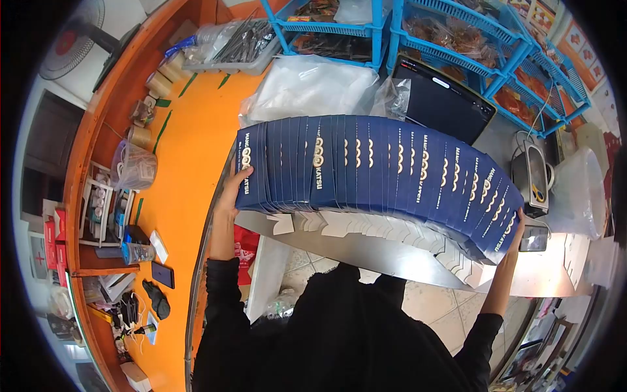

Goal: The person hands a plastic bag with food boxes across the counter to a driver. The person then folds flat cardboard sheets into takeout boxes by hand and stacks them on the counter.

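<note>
A long row of dark blue folded boxes [379, 170] with white and gold lettering spans the space between my two hands, over the metal counter [398, 266]. My left hand [232, 189] presses on the row's left end, and my right hand [514, 235] grips its right end. The row bows upward in the middle, and white flaps [372, 225] stick out along its lower edge. Just behind it lie clear plastic bags [313, 85] and a dark tablet screen [441, 98].
Blue plastic racks [450, 32] with packets stand at the back. An orange counter [183, 144] runs along the left, bearing a phone [162, 275] and a plastic tub [135, 165]. At right are a metal container [530, 179] and a clear bag [575, 196].
</note>
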Motion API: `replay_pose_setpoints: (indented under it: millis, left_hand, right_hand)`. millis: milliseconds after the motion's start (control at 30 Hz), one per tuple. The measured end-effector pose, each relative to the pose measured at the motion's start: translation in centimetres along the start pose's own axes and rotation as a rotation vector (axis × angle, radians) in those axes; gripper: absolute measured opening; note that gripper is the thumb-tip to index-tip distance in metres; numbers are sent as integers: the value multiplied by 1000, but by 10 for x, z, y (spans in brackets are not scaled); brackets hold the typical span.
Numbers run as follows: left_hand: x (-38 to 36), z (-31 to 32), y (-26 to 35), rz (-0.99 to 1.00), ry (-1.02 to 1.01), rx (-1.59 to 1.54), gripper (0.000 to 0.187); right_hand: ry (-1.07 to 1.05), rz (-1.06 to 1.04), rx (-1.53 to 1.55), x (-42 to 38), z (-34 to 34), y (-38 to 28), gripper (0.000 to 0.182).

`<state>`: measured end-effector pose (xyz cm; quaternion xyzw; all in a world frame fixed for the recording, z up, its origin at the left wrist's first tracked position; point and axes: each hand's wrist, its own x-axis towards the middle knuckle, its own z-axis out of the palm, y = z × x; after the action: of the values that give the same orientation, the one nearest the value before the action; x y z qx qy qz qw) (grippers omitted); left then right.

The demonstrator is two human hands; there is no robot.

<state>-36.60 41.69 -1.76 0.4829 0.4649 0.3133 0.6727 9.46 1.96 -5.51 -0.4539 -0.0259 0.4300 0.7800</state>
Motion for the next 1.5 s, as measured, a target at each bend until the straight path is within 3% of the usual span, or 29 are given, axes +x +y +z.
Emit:
replay_pose_setpoints:
  millis: [100,300,433,567,633,667,733,800,833,900,967,1000,1067,1167,1267,1500]
  left_hand:
    - [-8,9,6,-22,-19,-25,64]
    - [-6,12,-4,-23,-4,-194,65]
    - [-10,13,0,-48,-19,-169,67]
    - [-3,6,-6,56,-14,-110,67]
    - [-2,5,-9,69,-30,-153,66]
    - [-2,6,-13,85,-18,-210,62]
    - [-1,5,-17,109,-9,-276,58]
    - [0,4,-20,105,-62,-371,56]
    - [0,4,-24,114,-56,-384,56]
    - [0,0,-33,240,-95,-507,55]
    - [-5,-5,-43,320,-122,-487,58]
    - [-12,-6,-46,395,-153,-456,59]
    - [-23,-5,-48,512,-215,-348,67]
    - [-29,8,-52,466,-55,-282,65]
    - [-30,13,-56,413,-64,-450,61]
    - [-32,21,-60,407,21,-375,62]
  right_hand:
    - [30,4,-15,0,0,2,53]
    - [81,-38,-63,-4,10,3,52]
    - [56,1,-105,-12,27,-6,51]
    - [118,-16,-287,-8,9,-23,56]
    - [478,-460,-1089,-3,4,-28,62]
    - [477,-859,-1405,-5,34,-31,62]
    - [256,-954,-1408,1,102,-32,53]
    - [-2,-854,-1498,12,180,-12,46]
    - [-194,-916,-1520,23,213,7,42]
    - [-569,-856,-1570,60,258,46,50]
    - [-855,-749,-1511,80,296,85,77]
    - [-872,-755,-1508,77,307,94,77]
    - [-1011,-732,-2014,56,322,105,104]
    - [-1058,-626,-2122,49,322,108,116]
    - [-1072,-669,-2091,46,323,109,111]
    - [-1054,-723,-2041,48,318,116,108]
